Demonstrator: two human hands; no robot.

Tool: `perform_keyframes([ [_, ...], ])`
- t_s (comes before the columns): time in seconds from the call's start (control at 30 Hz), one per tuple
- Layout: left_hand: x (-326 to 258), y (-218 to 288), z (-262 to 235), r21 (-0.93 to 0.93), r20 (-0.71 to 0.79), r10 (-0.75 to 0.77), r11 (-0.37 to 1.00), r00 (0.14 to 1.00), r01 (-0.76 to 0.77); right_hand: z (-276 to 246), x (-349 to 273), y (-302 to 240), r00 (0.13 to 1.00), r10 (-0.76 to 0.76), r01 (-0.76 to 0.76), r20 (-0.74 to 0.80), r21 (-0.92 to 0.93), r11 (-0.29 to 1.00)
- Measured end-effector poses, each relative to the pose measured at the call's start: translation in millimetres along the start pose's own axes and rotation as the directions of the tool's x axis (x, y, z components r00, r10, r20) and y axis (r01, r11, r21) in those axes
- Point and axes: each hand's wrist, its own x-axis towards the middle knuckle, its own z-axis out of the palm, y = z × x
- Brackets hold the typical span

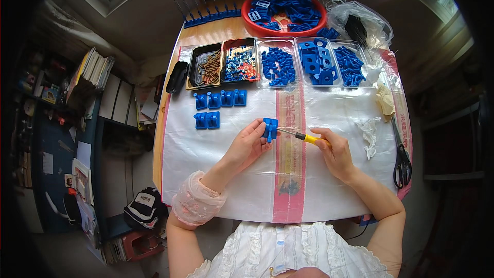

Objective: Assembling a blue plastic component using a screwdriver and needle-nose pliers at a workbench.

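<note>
Between the thumb and fingers of my left hand (246, 146) is a small blue plastic bracket (270, 128), held over the middle of the table. My right hand (337, 155) is closed round the yellow and black handle of a screwdriver (310, 138). Its thin metal shaft points left, and the tip meets the right side of the bracket; the screw itself is too small to make out. Up and left of my left hand, several similar blue brackets (213, 100) sit on the white sheet in two rows.
Beyond the brackets stand trays of brass-coloured screws (210, 67), small nuts (240, 62) and blue plastic parts (278, 67). A red basin (250, 24) of blue pieces is behind them. Black scissors (402, 167) and crumpled white paper (368, 136) lie at the right.
</note>
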Motion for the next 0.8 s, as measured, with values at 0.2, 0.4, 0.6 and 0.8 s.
perform_keyframes([
  [0.2, 2.1, -0.7, -6.5, 0.001, 0.032, 0.043, 0.999, 0.999, -0.043, 7.1, -4.0, 2.0, 1.0, -0.017, 0.017, -0.016, 0.015, 1.0],
  [0.4, 1.3, -1.0, -7.0, -0.005, 0.032, 0.029, 1.0, 0.999, -0.029, 4.8, -3.7, 4.6, 0.999, -0.048, 0.048, -0.002, 0.061, 0.997],
  [0.6, 0.9, -0.9, -8.3, 0.006, 0.055, 0.033, 0.999, 0.998, -0.033, 2.8, -0.5, 2.1, 1.0, -0.018, 0.018, 0.011, 0.047, 0.999],
  [0.8, -2.5, 2.4, -0.2, -0.002, 0.118, 0.01, 1.0, 0.993, -0.01, 3.5, -1.2, 1.8, 0.997, -0.074, 0.075, -0.022, 0.025, 0.997],
])
